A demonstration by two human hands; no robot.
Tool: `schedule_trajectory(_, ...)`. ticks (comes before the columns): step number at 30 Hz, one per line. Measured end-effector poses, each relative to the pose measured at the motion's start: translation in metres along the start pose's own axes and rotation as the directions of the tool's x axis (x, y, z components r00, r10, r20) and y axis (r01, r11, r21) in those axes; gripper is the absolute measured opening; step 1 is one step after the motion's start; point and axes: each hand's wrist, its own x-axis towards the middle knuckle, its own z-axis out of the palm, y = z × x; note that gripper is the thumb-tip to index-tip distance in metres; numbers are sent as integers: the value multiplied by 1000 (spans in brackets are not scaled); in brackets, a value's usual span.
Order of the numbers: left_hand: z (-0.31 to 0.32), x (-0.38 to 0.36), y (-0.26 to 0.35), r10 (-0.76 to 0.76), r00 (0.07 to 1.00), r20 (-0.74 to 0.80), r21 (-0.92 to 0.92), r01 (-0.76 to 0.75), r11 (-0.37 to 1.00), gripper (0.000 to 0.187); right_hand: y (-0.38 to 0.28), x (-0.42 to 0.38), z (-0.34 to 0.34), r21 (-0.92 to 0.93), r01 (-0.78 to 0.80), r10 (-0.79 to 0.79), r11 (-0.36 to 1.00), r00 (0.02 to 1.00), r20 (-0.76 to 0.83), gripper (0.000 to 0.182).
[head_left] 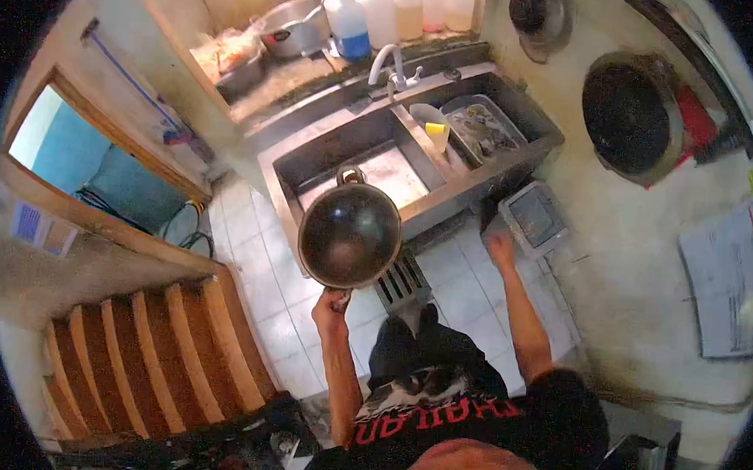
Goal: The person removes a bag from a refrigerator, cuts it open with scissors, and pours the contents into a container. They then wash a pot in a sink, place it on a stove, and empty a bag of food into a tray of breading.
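A dark round wok [350,235] is held over the front edge of the sink's left basin. My left hand [332,308] grips its near handle, and the far loop handle points toward the basin. Off to the right, my right hand [499,248] is low beside a grey plastic container [534,219]. Its fingers are small and blurred, so whether they touch anything is unclear. The metal double sink [311,157] has a white faucet [391,66] behind it. A yellow sponge [435,129] rests on a cup between the basins.
Plastic bottles [347,22] and a metal pot [292,28] stand on the ledge behind the sink. A tray [484,128] sits in the right basin. Pans [625,116] hang on the right wall. A floor drain grate [403,281] lies below, and stairs [157,351] are at left.
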Motion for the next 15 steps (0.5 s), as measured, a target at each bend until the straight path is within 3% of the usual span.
schedule_trajectory(1,29,-2,15,0,1000,-5,-31,0,1000,34,-71,72,-4,70,-77,68,995,990,126,30)
schedule_trajectory(2,62,11,27,18,1000,3,-76,-18,997,34,-131,136,1,26,-48,45,999,994,98,33)
schedule_trajectory(3,74,25,28,10,999,-37,-11,-10,1000,34,-176,196,9,212,15,-35,977,995,91,33)
schedule_trajectory(4,80,46,27,-1,999,-49,-42,-1,999,31,-216,252,28,-13,27,-27,1000,999,29,31)
schedule_trajectory(5,89,72,19,-10,998,-55,-72,6,997,28,-260,301,35,-71,-27,35,997,993,116,32)
schedule_trajectory(6,93,93,12,-12,996,-93,-32,9,999,25,-268,339,57,-129,190,-191,973,982,3,37)
schedule_trajectory(8,94,145,1,-9,989,-149,73,20,997,19,-317,403,78,-216,260,-256,941,965,51,50)
schedule_trajectory(9,94,173,-4,23,998,-63,38,-21,999,11,-323,424,93,-222,321,-328,921,945,4,52)
schedule_trajectory(11,95,234,-22,-16,998,-58,101,22,995,8,-336,474,122,-265,472,-503,841,862,-59,57)
schedule_trajectory(13,114,257,-22,-108,992,-66,172,117,978,7,-348,488,125,-359,443,-384,822,895,225,59)
schedule_trajectory(15,137,284,-11,-198,972,-123,247,224,943,12,-272,508,177,-472,682,-708,559,688,157,43)
